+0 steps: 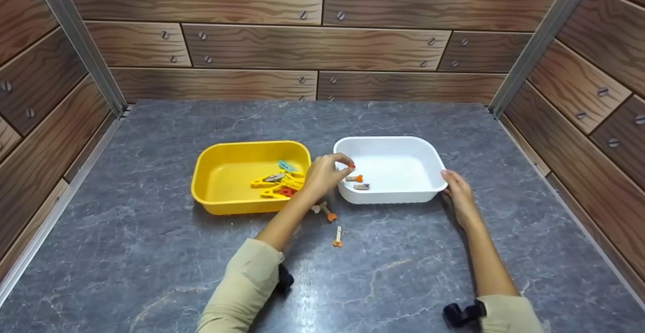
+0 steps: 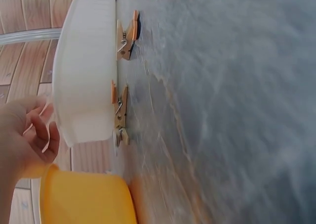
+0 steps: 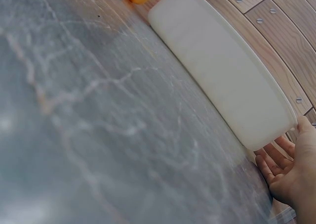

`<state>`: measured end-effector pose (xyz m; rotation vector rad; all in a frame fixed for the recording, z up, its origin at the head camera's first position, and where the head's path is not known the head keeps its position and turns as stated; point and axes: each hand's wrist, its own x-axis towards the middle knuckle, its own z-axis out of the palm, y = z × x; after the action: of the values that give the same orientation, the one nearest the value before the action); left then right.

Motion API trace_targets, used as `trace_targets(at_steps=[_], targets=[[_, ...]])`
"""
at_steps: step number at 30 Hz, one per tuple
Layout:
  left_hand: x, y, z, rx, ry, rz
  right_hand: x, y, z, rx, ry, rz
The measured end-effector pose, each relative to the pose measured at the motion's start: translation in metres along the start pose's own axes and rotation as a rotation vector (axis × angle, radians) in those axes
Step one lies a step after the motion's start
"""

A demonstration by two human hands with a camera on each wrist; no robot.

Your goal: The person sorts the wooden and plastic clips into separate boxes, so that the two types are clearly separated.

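My left hand (image 1: 325, 174) is over the left end of the white tub (image 1: 398, 198), thumb and forefinger pinching a red-ended clothespin (image 1: 351, 166), mostly hidden by the fingers. Below it inside the tub lie a clothespin with an orange heart (image 1: 355, 178) and a plain-looking clothespin (image 1: 361, 187). My right hand (image 1: 458, 194) grips the tub's right end, thumb at the rim and fingers against the outer wall, as the right wrist view also shows. On the table in front are wooden clothespins with orange ends, one (image 1: 337, 237) nearer me and another (image 1: 329, 213) close to the tubs.
Left of the white tub stands a yellow tub (image 1: 216, 207), a narrow gap between them. Several yellow clips (image 1: 274, 192), a red one (image 1: 287, 192) and a light blue one (image 1: 286, 165) lie in its right half. Wood-patterned walls (image 1: 252, 46) enclose the grey table.
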<state>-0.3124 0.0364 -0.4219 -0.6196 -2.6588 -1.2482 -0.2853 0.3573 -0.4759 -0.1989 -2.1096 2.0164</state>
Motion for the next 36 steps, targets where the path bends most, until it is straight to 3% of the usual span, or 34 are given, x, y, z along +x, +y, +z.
trace_targets(at_steps=[8,15,22,28,36], targets=[[-0.021,-0.008,-0.014,-0.063,-0.011,0.050,0.001,0.003,-0.001,0.010,-0.022,-0.015],[-0.043,-0.007,-0.025,-0.197,-0.026,0.117,0.000,0.003,0.000,0.019,-0.018,-0.016],[-0.065,-0.010,-0.024,-0.232,-0.220,0.162,0.001,0.002,-0.001,0.028,-0.007,-0.025],[-0.077,-0.021,-0.013,-0.185,-0.373,0.192,0.001,0.003,-0.004,0.038,-0.010,-0.027],[-0.087,-0.033,-0.001,-0.032,-0.427,0.284,0.001,0.003,-0.001,0.039,-0.022,-0.017]])
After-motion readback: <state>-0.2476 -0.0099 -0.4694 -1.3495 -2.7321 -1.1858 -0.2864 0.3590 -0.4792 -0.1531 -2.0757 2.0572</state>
